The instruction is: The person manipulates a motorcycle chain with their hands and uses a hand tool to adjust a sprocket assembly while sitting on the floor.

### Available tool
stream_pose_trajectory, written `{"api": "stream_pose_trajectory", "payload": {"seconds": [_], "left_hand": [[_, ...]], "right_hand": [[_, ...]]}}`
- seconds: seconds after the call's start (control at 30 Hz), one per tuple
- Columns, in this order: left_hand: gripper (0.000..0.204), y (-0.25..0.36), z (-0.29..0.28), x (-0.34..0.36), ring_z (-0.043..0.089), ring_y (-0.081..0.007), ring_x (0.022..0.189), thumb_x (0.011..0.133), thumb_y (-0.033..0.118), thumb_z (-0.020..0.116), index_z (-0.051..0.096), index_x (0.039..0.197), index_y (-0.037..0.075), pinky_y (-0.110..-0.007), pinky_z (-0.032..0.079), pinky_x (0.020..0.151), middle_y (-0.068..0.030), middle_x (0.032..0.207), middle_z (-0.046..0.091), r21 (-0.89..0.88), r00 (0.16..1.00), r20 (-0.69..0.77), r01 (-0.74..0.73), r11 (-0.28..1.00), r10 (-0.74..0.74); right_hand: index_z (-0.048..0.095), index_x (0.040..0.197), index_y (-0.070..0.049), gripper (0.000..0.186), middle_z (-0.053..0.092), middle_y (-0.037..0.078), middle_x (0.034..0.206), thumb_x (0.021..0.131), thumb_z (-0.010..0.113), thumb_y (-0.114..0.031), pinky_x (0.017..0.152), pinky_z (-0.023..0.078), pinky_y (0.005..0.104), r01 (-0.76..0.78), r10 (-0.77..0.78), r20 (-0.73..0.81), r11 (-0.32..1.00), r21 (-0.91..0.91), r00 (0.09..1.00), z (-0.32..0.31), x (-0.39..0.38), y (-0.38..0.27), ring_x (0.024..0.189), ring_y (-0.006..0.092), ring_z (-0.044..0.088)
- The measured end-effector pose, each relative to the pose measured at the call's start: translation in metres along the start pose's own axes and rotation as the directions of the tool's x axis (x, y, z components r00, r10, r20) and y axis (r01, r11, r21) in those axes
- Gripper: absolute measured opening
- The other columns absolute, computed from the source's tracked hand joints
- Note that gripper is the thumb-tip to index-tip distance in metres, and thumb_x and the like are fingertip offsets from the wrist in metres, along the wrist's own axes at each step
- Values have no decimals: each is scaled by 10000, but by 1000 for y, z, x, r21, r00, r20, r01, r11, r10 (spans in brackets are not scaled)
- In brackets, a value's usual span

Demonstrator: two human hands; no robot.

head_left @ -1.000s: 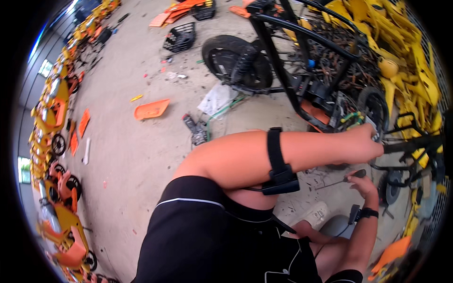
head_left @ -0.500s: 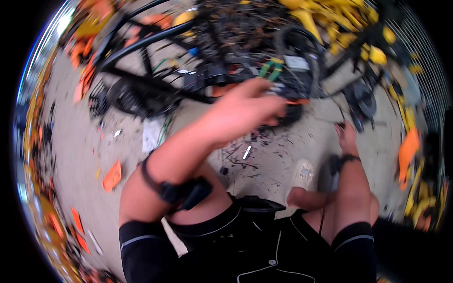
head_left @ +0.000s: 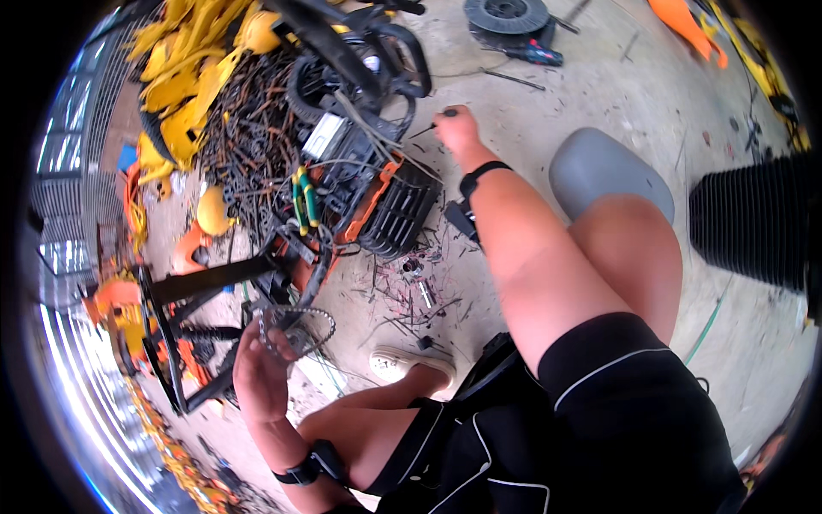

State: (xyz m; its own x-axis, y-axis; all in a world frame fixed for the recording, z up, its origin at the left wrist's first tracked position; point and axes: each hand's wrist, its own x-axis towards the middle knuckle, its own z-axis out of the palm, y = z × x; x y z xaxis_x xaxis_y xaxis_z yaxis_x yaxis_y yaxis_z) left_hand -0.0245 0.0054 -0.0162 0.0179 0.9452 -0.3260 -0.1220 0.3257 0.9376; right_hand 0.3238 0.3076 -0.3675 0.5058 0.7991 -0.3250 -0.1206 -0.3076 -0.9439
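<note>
- one left hand (head_left: 261, 377), one right hand (head_left: 458, 133)
- one chain loop (head_left: 332, 324)
- one screwdriver (head_left: 450, 113)
- one pair of pliers (head_left: 309, 195)
- one drill (head_left: 535, 53)
- one shoe (head_left: 398, 364)
- two wrist straps (head_left: 484, 174)
- yellow panels (head_left: 181, 111), beyond counting

And here's the chain (head_left: 301, 311), silver-grey, its links flickering light and dark, while the screwdriver (head_left: 451, 112) shows a black handle! Green and yellow on the pliers' handles (head_left: 313, 199), bright against the black battery-like unit (head_left: 347, 176) with its white label (head_left: 326, 135). Orange edging (head_left: 373, 202) runs beside a black ribbed casing (head_left: 401, 214). Rusty brown mixes with near-black across the scrap heap (head_left: 257, 120), yellow blazing from the plastic panels (head_left: 184, 103)! Plain grey on the stool (head_left: 604, 167), cream on the shoe (head_left: 398, 366), and white piping streaking the black clothing (head_left: 634, 411)!
</note>
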Motion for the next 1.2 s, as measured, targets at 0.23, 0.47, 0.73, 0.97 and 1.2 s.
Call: {"api": "stream_pose_trajectory", "payload": {"seconds": [0.23,0.47,0.73,0.97,1.2], "left_hand": [[553,-11,5,18,539,-169,904,1043,257,580,466,1482,-58,-315,452,852,-87,1051,622,-67,995,-31,98,993,-100],[578,-17,-3,34,585,-193,944,1029,296,613,475,1474,-46,-325,478,876,-101,1091,643,-42,991,-40,129,991,-131],[564,-20,1,35,585,-187,947,1029,303,620,499,1437,-67,-324,475,879,-107,1060,646,9,991,-23,134,991,-134],[525,-20,-1,30,574,-176,950,1027,281,608,520,1416,-60,-320,471,861,-96,1063,632,28,986,-38,164,986,-162],[532,-18,-1,23,552,-183,886,1026,318,630,528,1408,-37,-316,455,841,-75,1026,631,92,990,-54,135,987,-130]], "right_hand": [[651,1198,-13,409,739,267,1110,904,731,-285,954,549,476,15,-15,-4,999,-29,1000,24,-37,-32,1107,444,692],[656,1183,-41,376,741,237,1101,933,737,-310,950,539,460,-59,58,-30,998,-31,998,37,-39,-31,1100,424,695],[653,1147,-11,372,748,258,1014,927,747,-296,884,561,480,-12,5,-98,997,-76,995,43,-28,-30,1019,444,715],[566,1157,43,374,736,287,1007,963,711,-242,867,569,518,16,-37,-112,983,-183,993,42,-42,-39,998,463,712],[559,1130,54,355,731,295,987,953,713,-213,857,575,530,19,-53,-149,976,-217,987,41,-47,-44,982,471,712]]}}
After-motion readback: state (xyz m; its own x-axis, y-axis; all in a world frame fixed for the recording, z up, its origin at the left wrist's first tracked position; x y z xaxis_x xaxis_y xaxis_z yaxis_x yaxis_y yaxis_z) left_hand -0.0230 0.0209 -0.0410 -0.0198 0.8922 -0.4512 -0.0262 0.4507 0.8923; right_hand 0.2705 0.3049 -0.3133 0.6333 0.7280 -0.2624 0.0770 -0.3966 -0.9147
